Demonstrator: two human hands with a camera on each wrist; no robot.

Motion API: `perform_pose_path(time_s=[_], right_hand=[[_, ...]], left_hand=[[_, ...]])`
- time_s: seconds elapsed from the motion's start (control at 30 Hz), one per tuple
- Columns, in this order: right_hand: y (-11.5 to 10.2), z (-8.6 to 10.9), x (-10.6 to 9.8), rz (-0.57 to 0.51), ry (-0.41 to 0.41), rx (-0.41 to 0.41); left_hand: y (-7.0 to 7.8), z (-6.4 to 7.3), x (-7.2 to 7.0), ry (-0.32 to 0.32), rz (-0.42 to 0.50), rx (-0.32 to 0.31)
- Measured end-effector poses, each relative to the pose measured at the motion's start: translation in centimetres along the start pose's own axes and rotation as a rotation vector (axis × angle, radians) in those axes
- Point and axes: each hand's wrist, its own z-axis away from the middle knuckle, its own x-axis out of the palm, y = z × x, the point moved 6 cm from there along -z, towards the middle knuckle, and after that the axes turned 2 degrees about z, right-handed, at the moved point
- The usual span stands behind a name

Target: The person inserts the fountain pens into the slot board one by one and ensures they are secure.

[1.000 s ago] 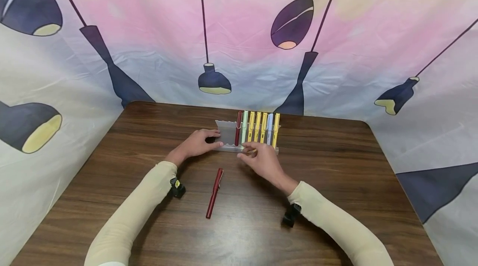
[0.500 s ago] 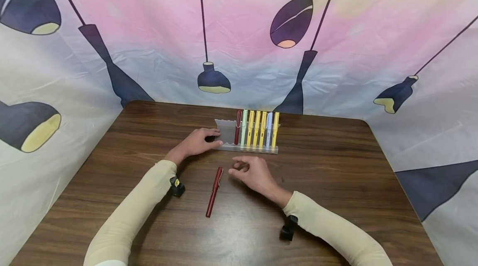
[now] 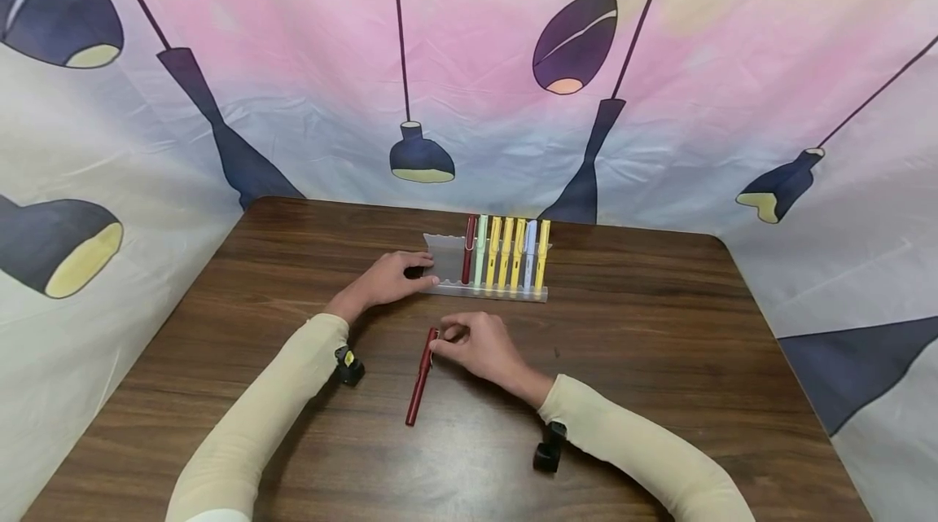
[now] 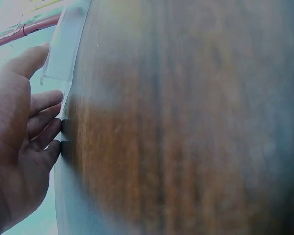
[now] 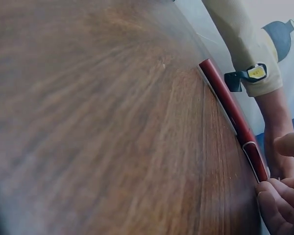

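Observation:
A clear pen stand (image 3: 447, 261) holds a row of pens: a dark red pen (image 3: 467, 252), a mint green pen (image 3: 479, 253), several yellow pens (image 3: 504, 255) and a light blue pen (image 3: 529, 255). My left hand (image 3: 388, 278) holds the stand's left end, thumb at the front lip and fingers at the side edge. On the table in front lies another red pen (image 3: 420, 383), clip end away from me. My right hand (image 3: 479, 347) is at that clip end; in the right wrist view its fingertips (image 5: 267, 191) meet the cap end while the thumb stands apart.
The brown wooden table (image 3: 659, 326) reaches back to a hanging cloth (image 3: 315, 58) printed with lamps. Black wrist cameras (image 3: 548, 449) sit on both cream sleeves (image 3: 630, 440). The stand's left section shows bare clear plastic.
My right hand has left the stand's front and come down and left to the loose red pen. My left hand and the stand keep their place.

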Motion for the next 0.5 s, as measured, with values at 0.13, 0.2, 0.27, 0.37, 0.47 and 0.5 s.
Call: perform_pose_path(time_s=[0.13,0.2,0.27,0.37,0.47,0.5], right_hand=[[-0.06,-0.39,0.25,0.031,0.001,-0.011],[-0.11,-0.55,0.39,0.044,0.003,-0.012],[-0.14,-0.68,0.56,0.052,0.002,-0.013],[-0.19,-0.79,0.78,0.052,-0.001,-0.010],[-0.17,-0.90,0.98,0.057,-0.004,-0.005],[-0.13,-0.93,1.04,0.060,-0.005,-0.002]], left_hand=[[-0.15,-0.14,0.09,0.005,0.000,-0.008],[-0.24,-0.23,0.13,0.005,-0.001,-0.014],[-0.28,-0.26,0.16,0.004,-0.001,-0.013],[-0.24,-0.23,0.16,0.003,0.002,-0.010],[-0.26,-0.21,0.18,0.003,0.004,-0.010],[-0.27,-0.20,0.19,0.002,0.005,-0.011]])
